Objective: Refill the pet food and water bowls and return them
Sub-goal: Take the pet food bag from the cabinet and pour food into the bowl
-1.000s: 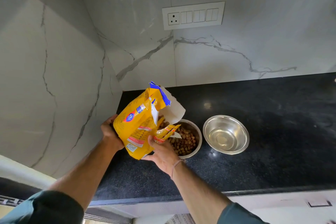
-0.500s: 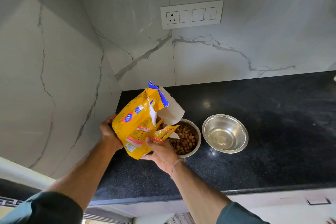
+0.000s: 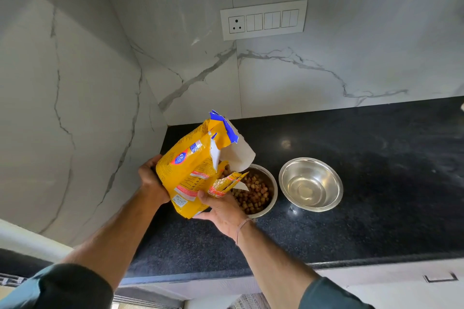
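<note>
- Black speckled countertop runs into a corner of white marble walls; a switch panel sits on the back wall at 12 o'clock.
- Yellow food bag is held above the counter's left end, its long axis tilted from 7 to 1 o'clock and its torn mouth facing 3 o'clock over the food bowl.
- Left hand grips the bag's 9 o'clock side. Right hand holds its lower edge, thumb pressed on the front.
- Kibble fills the food bowl, which the bag partly hides.
- At that bowl's 3 o'clock, just beside it, stands a second steel bowl; whether it holds water is unclear.
</note>
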{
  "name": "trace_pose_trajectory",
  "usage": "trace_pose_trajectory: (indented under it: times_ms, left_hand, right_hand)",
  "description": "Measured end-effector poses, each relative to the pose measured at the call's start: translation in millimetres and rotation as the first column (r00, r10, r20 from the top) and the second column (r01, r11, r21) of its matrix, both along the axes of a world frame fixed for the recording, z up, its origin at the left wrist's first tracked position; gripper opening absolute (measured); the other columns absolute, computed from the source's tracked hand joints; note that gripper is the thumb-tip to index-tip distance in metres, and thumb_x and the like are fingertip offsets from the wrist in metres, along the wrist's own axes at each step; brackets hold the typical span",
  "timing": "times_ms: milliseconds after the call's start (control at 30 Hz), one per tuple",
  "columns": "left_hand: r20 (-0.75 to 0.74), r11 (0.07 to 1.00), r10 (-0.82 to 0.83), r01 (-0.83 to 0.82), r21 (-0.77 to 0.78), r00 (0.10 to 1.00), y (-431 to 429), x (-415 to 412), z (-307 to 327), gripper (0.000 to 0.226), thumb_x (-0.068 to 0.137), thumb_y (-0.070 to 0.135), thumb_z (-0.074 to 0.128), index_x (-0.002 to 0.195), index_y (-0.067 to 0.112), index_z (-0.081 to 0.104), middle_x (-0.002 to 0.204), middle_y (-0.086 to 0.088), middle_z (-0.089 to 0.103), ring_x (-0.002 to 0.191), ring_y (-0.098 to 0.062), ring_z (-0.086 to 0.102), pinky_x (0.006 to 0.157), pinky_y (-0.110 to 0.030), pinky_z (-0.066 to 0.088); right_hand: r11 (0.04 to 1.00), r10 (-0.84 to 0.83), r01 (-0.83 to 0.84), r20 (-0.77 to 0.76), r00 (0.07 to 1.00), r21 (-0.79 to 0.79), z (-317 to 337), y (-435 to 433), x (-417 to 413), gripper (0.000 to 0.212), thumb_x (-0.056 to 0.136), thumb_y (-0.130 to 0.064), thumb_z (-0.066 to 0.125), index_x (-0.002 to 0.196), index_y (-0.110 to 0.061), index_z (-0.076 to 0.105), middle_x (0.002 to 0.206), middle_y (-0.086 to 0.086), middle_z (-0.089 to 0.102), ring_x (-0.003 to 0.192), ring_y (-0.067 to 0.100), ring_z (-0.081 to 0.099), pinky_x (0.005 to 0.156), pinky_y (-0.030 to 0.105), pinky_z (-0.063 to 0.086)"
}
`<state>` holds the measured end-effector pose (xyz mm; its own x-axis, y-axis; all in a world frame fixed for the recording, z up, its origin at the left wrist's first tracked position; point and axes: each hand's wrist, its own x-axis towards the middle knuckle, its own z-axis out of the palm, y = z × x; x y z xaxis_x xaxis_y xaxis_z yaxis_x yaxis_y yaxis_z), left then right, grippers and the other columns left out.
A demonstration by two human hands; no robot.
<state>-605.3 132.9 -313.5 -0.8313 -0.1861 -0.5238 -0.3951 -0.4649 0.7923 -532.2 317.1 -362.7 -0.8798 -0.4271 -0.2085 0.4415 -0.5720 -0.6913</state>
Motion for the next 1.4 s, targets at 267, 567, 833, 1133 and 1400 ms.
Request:
trace_pose_trajectory:
  times_ms: [267, 567, 833, 1133, 1400]
  left_hand:
    - [0.013, 0.998, -0.005, 0.006, -0.062, 1.000, 1.2, -6.6, 5.7, 0.042, 0.091, 0.053, 0.044, 0.096, 0.022, 0.073, 0.097, -0.013, 0.074, 0.089, -0.035, 0.070, 0.101, -0.052, 0.048]
    - [0.009, 0.998, -0.027, 0.027, -0.060, 1.000, 1.0, -9.2, 6.2, 0.043, 0.092, 0.052, 0.042, 0.089, 0.022, 0.074, 0.089, -0.013, 0.075, 0.081, -0.034, 0.073, 0.091, -0.048, 0.053]
    - [0.013, 0.998, -0.021, 0.022, -0.067, 1.000, -0.5, -8.0, 3.9, 0.043, 0.092, 0.052, 0.043, 0.088, 0.023, 0.074, 0.088, -0.012, 0.076, 0.077, -0.033, 0.075, 0.084, -0.046, 0.057]
    - [-0.006, 0.998, -0.008, 0.008, -0.069, 1.000, 0.3, -5.3, 4.9, 0.046, 0.093, 0.053, 0.043, 0.110, 0.021, 0.071, 0.106, -0.014, 0.074, 0.095, -0.036, 0.070, 0.103, -0.053, 0.048]
    - [0.043, 0.995, 0.051, -0.048, -0.086, 0.998, -1.3, -4.1, 8.7, 0.040, 0.091, 0.051, 0.044, 0.088, 0.024, 0.073, 0.090, -0.011, 0.074, 0.081, -0.032, 0.071, 0.088, -0.046, 0.054]
  right_hand:
    - [1.000, 0.024, -0.024, -0.027, 0.999, 0.000, 0.9, 0.1, 0.7, 0.070, 0.081, -0.010, 0.080, 0.145, -0.024, 0.054, 0.142, 0.006, 0.064, 0.131, 0.034, 0.058, 0.104, 0.071, 0.044]
    - [1.000, 0.001, -0.002, -0.025, 1.000, -0.021, -0.6, -1.0, -1.7, 0.072, 0.077, -0.014, 0.086, 0.141, -0.025, 0.056, 0.141, 0.006, 0.065, 0.132, 0.036, 0.057, 0.104, 0.074, 0.041]
    - [1.000, 0.005, -0.005, -0.029, 1.000, -0.023, 0.2, -0.8, 0.3, 0.078, 0.074, -0.019, 0.090, 0.143, -0.023, 0.054, 0.142, 0.007, 0.064, 0.132, 0.035, 0.058, 0.101, 0.073, 0.044]
    - [1.000, 0.010, -0.011, -0.030, 0.999, -0.024, 1.7, 1.7, 0.0, 0.074, 0.075, -0.017, 0.089, 0.141, -0.024, 0.057, 0.142, 0.007, 0.064, 0.133, 0.037, 0.057, 0.103, 0.077, 0.039]
    - [0.998, 0.041, -0.043, -0.067, 0.997, -0.035, 3.6, 3.3, 0.7, 0.073, 0.084, -0.013, 0.081, 0.149, -0.025, 0.049, 0.147, 0.007, 0.059, 0.136, 0.037, 0.054, 0.103, 0.076, 0.040]
